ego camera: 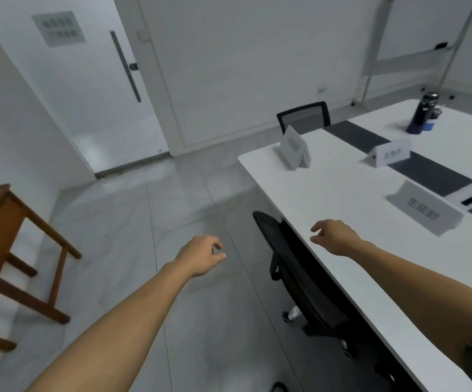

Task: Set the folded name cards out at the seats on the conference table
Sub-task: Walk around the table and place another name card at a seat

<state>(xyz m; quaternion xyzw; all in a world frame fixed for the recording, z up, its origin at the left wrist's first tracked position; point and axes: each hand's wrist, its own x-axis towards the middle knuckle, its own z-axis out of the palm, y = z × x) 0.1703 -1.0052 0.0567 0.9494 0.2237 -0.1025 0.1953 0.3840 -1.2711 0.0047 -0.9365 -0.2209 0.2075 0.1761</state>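
Three white folded name cards stand on the white conference table [342, 210]. One card [295, 148] is near the table's far end corner, a second card [391, 156] sits on the dark centre strip, and a third card [424, 209] stands closest to me. My right hand [333, 236] hovers over the table's near edge, fingers loosely curled and apart, holding nothing. My left hand [200, 254] hangs over the floor to the left of the table, also empty with fingers slightly apart.
A black mesh chair [291, 267] is pushed under the table's near side, another chair [304, 116] stands at the far end. A dark bottle [423, 113] stands on the table. A brown wooden stool [11, 250] is at the left, a white door [87, 80] beyond.
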